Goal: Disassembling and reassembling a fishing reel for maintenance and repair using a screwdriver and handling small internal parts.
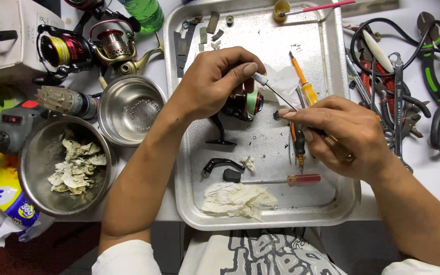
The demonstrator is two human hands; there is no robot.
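Over a metal tray (327, 201), my left hand (212, 81) holds a dark fishing reel body (243, 104) with a red and green ring. Its thumb also pinches the white tip of a thin metal shaft (276, 94). My right hand (339, 135) pinches the other end of that shaft, together with a small dark part at the fingertips. Just beneath the right hand lies an orange and black screwdriver (298, 142). A white tissue (283, 81) rests behind the reel.
The tray also holds a yellow screwdriver (304, 84), a red-handled screwdriver (291, 179), a black reel handle (220, 165), a crumpled tissue (238, 198) and small parts. Two steel bowls (128, 109), spare reels (110, 46) and a green bottle (146, 12) stand left. Pliers and wrenches (398, 91) lie right.
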